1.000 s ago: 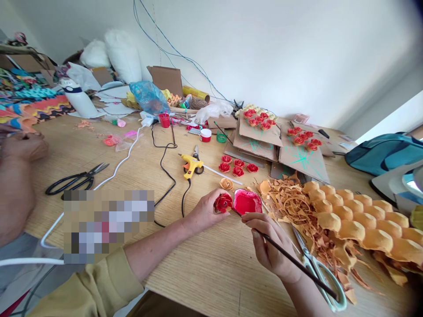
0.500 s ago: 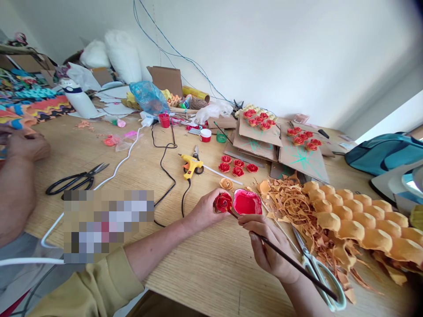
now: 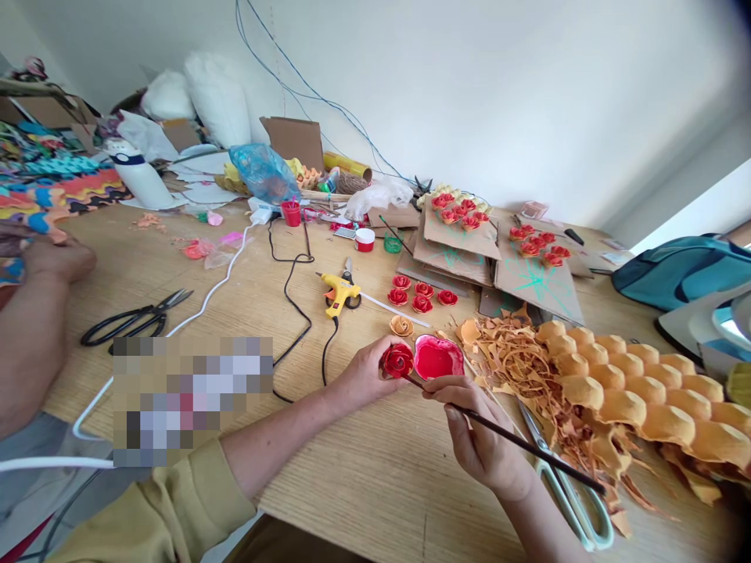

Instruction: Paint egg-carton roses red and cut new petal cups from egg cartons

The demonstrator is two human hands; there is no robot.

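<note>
Left hand (image 3: 367, 375) closed on a red paper rose (image 3: 397, 360), thumb and fingers pinching it from the left, low over the wooden table (image 3: 364, 485) toward its near edge. Right hand (image 3: 478, 438) gripping a thin dark brush (image 3: 528, 447) pen-fashion, tip at the lower right of the rose, handle running back to the right past the wrist. Just right of the rose: a small dish of red paint (image 3: 439, 357). Beyond the dish, an unpainted tan rose (image 3: 402, 325) and four finished red roses (image 3: 421, 293) in a loose row. Further left, a yellow glue gun (image 3: 340, 291) propped on its stand, black cord trailing toward the near edge; any maker's mark too small to read. To the right, an orange egg tray (image 3: 634, 391) with a heap of cut scraps (image 3: 516, 360) at its left side, and pale-handled scissors (image 3: 566, 489) lying beneath the brush handle. At the back, cardboard sheets (image 3: 537, 281) marked with green strokes, not legible as writing, bearing more red roses. Far left, black scissors (image 3: 136, 317), a white bottle (image 3: 138, 173) with a dark band, label unreadable, and another person's hand (image 3: 55, 258) at the table's left end.
</note>
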